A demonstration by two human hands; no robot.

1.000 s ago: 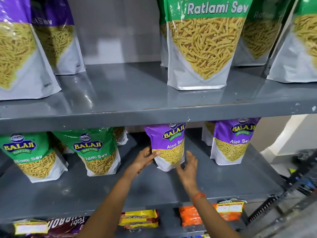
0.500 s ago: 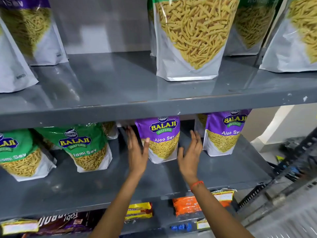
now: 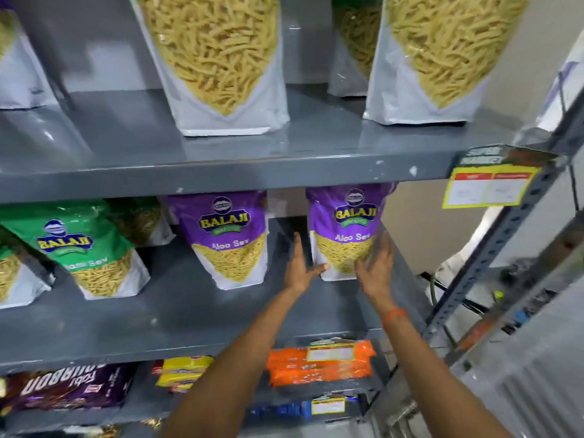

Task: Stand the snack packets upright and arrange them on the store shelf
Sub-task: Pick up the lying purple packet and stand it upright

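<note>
Rightmost purple Aloo Sev packet (image 3: 345, 230) being straightened: left hand (image 3: 300, 267) and right hand (image 3: 376, 267) flank it, fingers spread, not clamped. Next: packet squared upright beside neighbouring Aloo Sev packet (image 3: 230, 238).

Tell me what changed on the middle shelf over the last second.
Both hands moved right, from the centre purple Aloo Sev packet to the right purple Aloo Sev packet. The left hand now touches its lower left edge; the right hand is open against its right side, neither closed around it. The centre packet was let go and stands upright. The green packets and the middle shelf look unchanged.
</note>
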